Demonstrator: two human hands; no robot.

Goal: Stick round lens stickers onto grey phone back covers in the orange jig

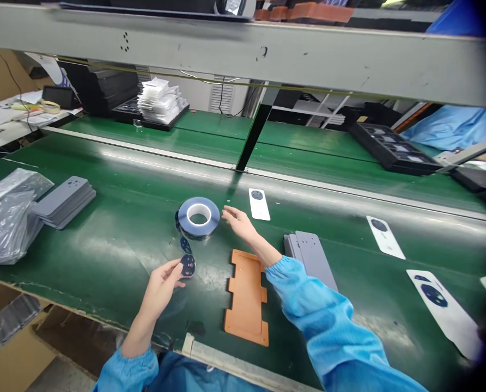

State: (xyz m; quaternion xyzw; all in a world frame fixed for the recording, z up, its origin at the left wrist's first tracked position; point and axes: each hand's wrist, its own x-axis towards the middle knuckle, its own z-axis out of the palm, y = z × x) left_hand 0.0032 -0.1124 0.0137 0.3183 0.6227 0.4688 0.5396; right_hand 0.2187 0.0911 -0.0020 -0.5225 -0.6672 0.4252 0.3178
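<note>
Toward five o'clock, the person's right sleeve is of loose, bright blue fabric with a faint sheen, creased into many soft folds that run from pale highlights to deeper blue, and its right cuff gathers into a ruffled edge around the forearm, leaving the right hand bare. Toward seven o'clock, the left sleeve shows the same blue cloth, puckered at the left cuff, with the left hand likewise bare. Just past six o'clock, darker blue clothing, wrinkled and only partly visible, covers the person's front.
</note>
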